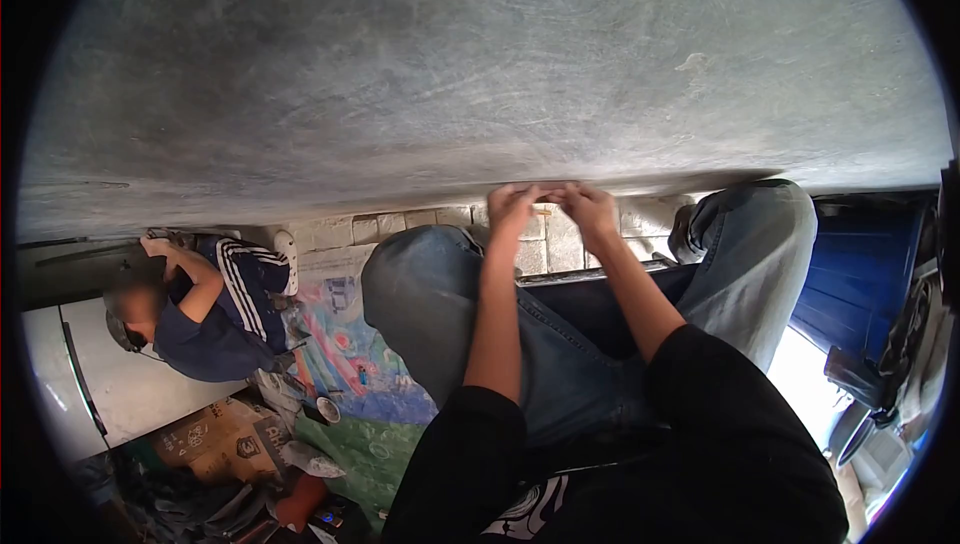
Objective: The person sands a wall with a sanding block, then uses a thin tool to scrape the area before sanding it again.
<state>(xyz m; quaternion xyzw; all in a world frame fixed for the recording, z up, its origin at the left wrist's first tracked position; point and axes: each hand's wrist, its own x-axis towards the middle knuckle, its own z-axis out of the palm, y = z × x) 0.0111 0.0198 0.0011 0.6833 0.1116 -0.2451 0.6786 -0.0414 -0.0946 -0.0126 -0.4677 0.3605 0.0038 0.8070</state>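
Side by side in front of the grey wall (470, 74), my left hand (512, 208) and my right hand (588, 212) are raised above my knees. The fingers of both are curled and pinched, turned toward each other. A thin brownish strip (548, 190) spans the small gap between them, gripped at both ends; I cannot tell what kind of thing it is. Just below the hands, a small orange-yellow piece (543, 211) shows against the paving blocks (562, 244). The wall's lower edge runs right behind my fingertips.
At the left another person (205, 314) crouches by the wall, hands near its base. A white fridge-like cabinet (150, 374), a cardboard box (225, 439) and a colourful printed sheet (345, 344) lie on that side. A blue panel (860, 264) stands at the right.
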